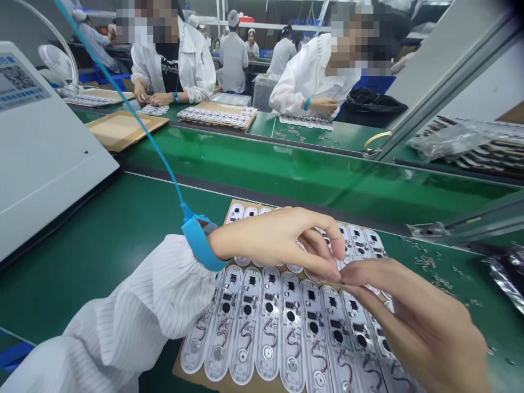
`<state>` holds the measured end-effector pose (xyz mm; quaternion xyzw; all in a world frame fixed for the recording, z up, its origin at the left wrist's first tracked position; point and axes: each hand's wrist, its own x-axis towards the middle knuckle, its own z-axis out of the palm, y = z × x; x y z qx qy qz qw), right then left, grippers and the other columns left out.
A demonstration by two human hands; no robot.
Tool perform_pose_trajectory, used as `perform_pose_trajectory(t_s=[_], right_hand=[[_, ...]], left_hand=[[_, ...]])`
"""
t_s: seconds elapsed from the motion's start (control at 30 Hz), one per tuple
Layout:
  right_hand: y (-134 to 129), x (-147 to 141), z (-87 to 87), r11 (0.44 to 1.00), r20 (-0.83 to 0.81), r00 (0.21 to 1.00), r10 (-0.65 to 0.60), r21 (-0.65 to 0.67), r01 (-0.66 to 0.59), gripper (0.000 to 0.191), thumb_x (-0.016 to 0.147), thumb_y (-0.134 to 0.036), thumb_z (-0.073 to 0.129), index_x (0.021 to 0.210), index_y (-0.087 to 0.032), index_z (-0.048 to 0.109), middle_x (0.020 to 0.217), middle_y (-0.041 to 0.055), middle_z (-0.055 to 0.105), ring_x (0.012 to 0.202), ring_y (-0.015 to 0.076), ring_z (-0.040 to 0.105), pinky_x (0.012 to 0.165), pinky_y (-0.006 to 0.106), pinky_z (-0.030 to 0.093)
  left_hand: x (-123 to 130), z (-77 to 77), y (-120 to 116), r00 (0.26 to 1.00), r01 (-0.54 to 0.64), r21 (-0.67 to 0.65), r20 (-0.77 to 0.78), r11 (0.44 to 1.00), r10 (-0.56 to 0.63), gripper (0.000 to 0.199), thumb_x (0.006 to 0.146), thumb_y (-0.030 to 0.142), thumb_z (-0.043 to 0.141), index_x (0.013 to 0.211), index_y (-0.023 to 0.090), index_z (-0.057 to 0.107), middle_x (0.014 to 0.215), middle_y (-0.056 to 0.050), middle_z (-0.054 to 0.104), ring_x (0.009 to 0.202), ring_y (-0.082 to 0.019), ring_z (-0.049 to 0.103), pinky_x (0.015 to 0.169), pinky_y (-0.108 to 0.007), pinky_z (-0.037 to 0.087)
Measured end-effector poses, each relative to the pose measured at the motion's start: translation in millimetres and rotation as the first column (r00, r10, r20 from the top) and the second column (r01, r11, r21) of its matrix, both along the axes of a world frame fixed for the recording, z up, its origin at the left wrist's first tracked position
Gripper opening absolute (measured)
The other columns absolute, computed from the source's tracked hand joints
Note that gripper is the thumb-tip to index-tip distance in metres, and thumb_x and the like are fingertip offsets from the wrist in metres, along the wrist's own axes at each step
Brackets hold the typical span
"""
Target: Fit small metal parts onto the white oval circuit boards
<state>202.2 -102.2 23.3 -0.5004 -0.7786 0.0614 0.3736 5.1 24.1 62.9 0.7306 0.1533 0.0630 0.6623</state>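
My left hand (286, 237), with a blue wrist strap (200, 243) at its wrist, reaches across from the left. My right hand (417, 311) comes in from the lower right. Their fingertips meet in a pinch above the tray, and whatever lies between them is too small or hidden to name. Under both hands, white oval plastic housings (268, 322) with circuit boards, black round parts and thin dark wires lie in two rows on a cardboard sheet (241, 382). My hands cover part of the rows.
Small metal parts (428, 263) lie scattered on the green table (102, 234) at right, near a silvery bag (507, 278). A white machine (49, 147) stands at left. Beyond the green divider (245, 161), two co-workers handle similar housings (216, 115).
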Motion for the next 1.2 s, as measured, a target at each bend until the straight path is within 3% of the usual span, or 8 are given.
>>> perform_pose_trajectory(t_s=[0.07,0.13,0.23,0.3,0.43,0.63,0.9,1.2], right_hand=[[-2.0,-2.8,2.0,1.000,0.072,0.997,0.030,0.000,-0.030,0.008,0.095,-0.025,0.055,0.094,-0.029,0.062,0.084,0.0000,0.070,0.074,0.0177,0.068,0.063,0.028,0.053],[-5.3,-9.3,2.1,0.997,0.143,0.987,0.074,-0.039,-0.069,0.012,0.097,-0.028,0.052,0.096,-0.028,0.064,0.087,0.0013,0.070,0.076,0.0185,0.068,0.063,0.028,0.054],[-13.1,-22.4,-5.1,0.982,0.213,0.966,0.146,-0.148,-0.116,0.023,0.099,-0.023,0.044,0.095,-0.027,0.066,0.086,0.0026,0.070,0.074,0.0181,0.068,0.061,0.027,0.055],[-18.9,-29.7,-13.6,0.959,0.254,0.944,0.212,-0.240,-0.151,0.030,0.098,-0.017,0.039,0.089,-0.026,0.066,0.081,0.0023,0.070,0.069,0.0171,0.067,0.059,0.026,0.055],[-25.0,-36.5,-26.4,0.929,0.305,0.921,0.244,-0.345,-0.132,0.035,0.099,-0.016,0.035,0.085,-0.024,0.066,0.079,0.0030,0.068,0.066,0.0164,0.065,0.057,0.027,0.053],[-24.2,-39.5,-27.5,0.948,0.385,0.896,0.220,-0.302,-0.103,0.031,0.095,-0.012,0.037,0.084,-0.021,0.064,0.080,0.0040,0.069,0.068,0.0166,0.066,0.060,0.027,0.053],[-33.3,-44.2,-40.3,0.979,0.600,0.775,0.200,-0.155,-0.133,0.030,0.068,-0.002,0.045,0.087,-0.020,0.059,0.074,0.0047,0.065,0.062,0.0219,0.061,0.059,0.033,0.046],[-26.1,-64.5,-36.4,0.992,0.568,0.816,0.110,-0.119,-0.051,0.031,0.058,0.001,0.048,0.076,-0.018,0.064,0.071,0.0046,0.067,0.060,0.0202,0.061,0.057,0.032,0.045]], left_hand=[[-0.1,-1.9,2.3,0.998,0.042,0.057,-0.039,0.997,-0.040,0.014,0.085,0.017,0.066,0.094,0.019,0.055,0.089,0.000,0.069,0.088,-0.014,0.069,0.079,-0.026,0.054],[-0.1,-5.3,2.7,0.989,0.089,0.250,-0.134,0.964,-0.057,0.017,0.082,0.014,0.068,0.095,0.019,0.057,0.096,-0.001,0.070,0.091,-0.015,0.067,0.078,-0.027,0.052],[2.0,-16.1,-2.3,0.951,0.215,0.573,-0.306,0.791,-0.036,0.025,0.076,0.013,0.071,0.098,0.018,0.061,0.104,-0.002,0.068,0.097,-0.019,0.061,0.076,-0.030,0.047],[5.1,-25.2,-8.3,0.925,0.284,0.642,-0.380,0.712,-0.026,0.023,0.076,0.016,0.069,0.099,0.019,0.063,0.103,-0.003,0.067,0.095,-0.020,0.059,0.071,-0.031,0.044],[12.2,-37.3,-18.3,0.867,0.371,0.574,-0.495,0.730,-0.052,0.017,0.077,0.020,0.070,0.094,0.019,0.065,0.095,-0.003,0.067,0.084,-0.019,0.059,0.061,-0.030,0.040],[16.3,-37.6,-21.3,0.845,0.426,0.617,-0.532,0.662,-0.049,0.018,0.081,0.025,0.070,0.096,0.016,0.065,0.097,-0.006,0.069,0.088,-0.021,0.061,0.066,-0.031,0.041],[17.9,-45.5,-20.6,0.854,0.370,0.570,-0.520,0.734,-0.027,0.019,0.075,0.019,0.074,0.092,0.017,0.066,0.095,-0.005,0.068,0.085,-0.022,0.062,0.064,-0.031,0.043],[14.1,-52.6,-18.8,0.865,0.341,0.570,-0.502,0.747,-0.011,0.020,0.071,0.013,0.070,0.089,0.018,0.065,0.094,-0.003,0.068,0.083,-0.018,0.060,0.067,-0.028,0.043]])
